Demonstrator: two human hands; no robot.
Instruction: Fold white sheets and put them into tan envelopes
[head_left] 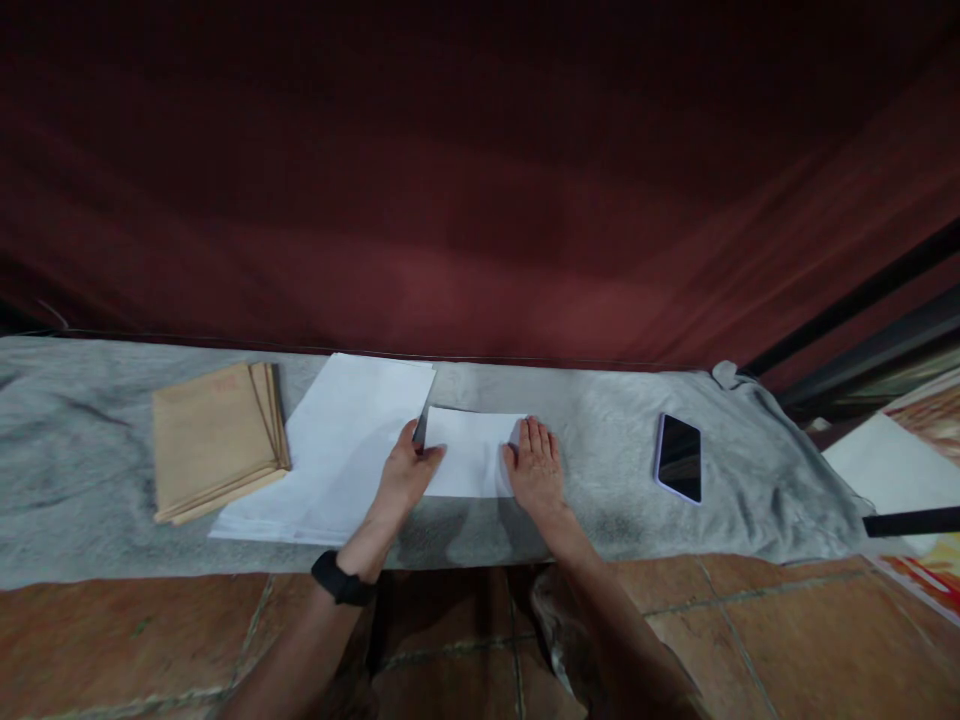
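A small white sheet of paper (pixel 472 455), seemingly folded, lies on the grey cloth in front of me. My left hand (pixel 407 468) pinches its left edge, thumb on top and fingers partly hidden beneath. My right hand (pixel 535 465) rests flat over the right end of the sheet, fingers stretched out and covering that edge. Just left of my left hand is a stack of larger white paper (pixel 345 440), slightly fanned. Brown envelopes (pixel 214 435) lie in a pile that overlaps the stack's left side.
A phone (pixel 679 458) with a purple edge lies on the grey cloth (pixel 607 420) to the right. Behind the cloth hangs a dark red curtain (pixel 480 230). Black bars (pixel 862 290) and printed sheets (pixel 915 470) are at the far right. Tiled floor (pixel 712 610) shows below.
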